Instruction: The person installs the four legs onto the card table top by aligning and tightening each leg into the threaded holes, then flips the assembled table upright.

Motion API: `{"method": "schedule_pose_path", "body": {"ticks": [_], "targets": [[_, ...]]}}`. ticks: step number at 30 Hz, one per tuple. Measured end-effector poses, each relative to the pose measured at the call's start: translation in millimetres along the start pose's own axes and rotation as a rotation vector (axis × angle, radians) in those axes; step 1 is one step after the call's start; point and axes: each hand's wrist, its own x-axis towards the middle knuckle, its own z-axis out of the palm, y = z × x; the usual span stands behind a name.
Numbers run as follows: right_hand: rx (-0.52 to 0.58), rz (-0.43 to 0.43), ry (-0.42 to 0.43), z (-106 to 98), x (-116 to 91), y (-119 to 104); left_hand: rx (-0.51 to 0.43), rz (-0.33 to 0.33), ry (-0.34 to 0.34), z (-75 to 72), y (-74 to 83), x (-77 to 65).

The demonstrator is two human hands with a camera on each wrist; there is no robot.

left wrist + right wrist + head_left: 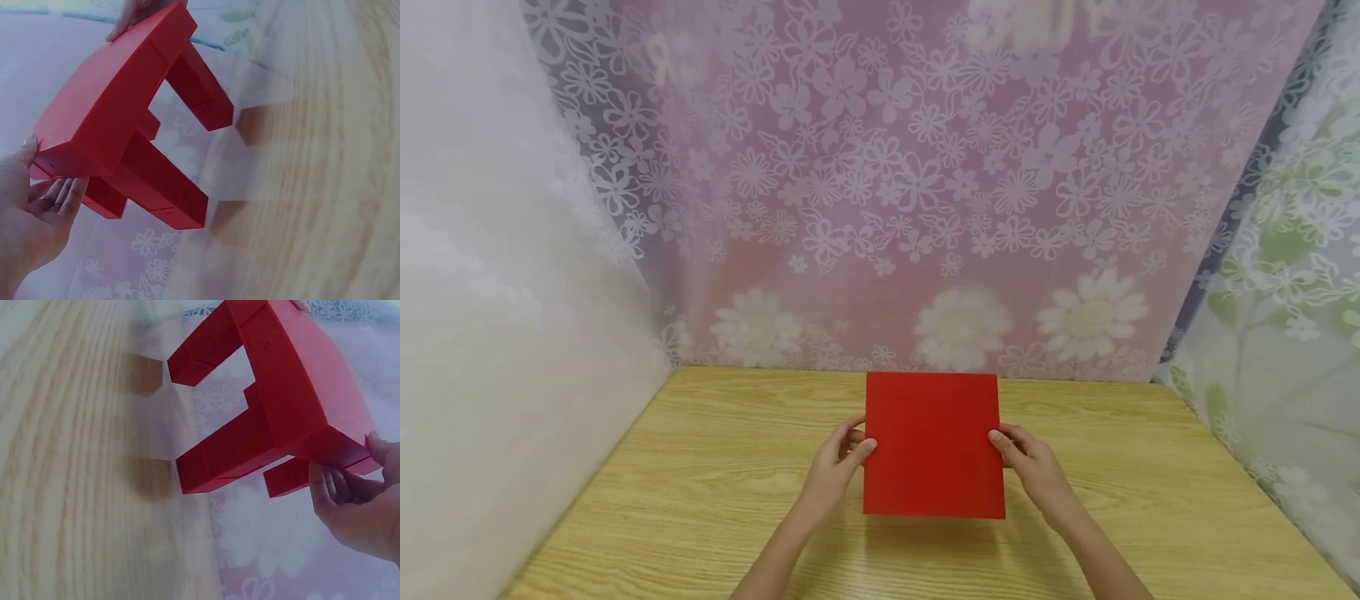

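A small red stool with a flat square top and several thick block legs is held level in front of me. My left hand grips the left edge of its top, thumb above and fingers below. On the opposite edge my right hand grips it the same way. In the left wrist view the legs of the stool point down, their ends just above the tabletop with dark reflections beneath. The right wrist view shows the right fingers tucked under the rim of the stool.
The wood-grain table has a glossy surface. A pink flowered curtain hangs along its back edge. White sheeting borders the left side, and a green-and-white flowered sheet the right.
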Motion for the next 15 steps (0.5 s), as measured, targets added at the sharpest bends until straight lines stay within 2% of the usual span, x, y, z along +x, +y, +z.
{"method": "schedule_pose_path", "body": {"ticks": [3, 9, 15], "targets": [[0.023, 0.043, -0.018, -3.1, -0.4, -4.8, -0.016, 0.002, -0.016, -1.7, 4.5, 2.4], [0.123, 0.086, -0.065, -7.4, 0.7, -15.1, -0.048, -0.041, -0.034, -5.3, 14.7, 5.6], [0.252, 0.093, -0.183, -14.0, 0.2, -24.2, -0.081, -0.114, -0.046, -8.3, 24.5, 6.0]]}}
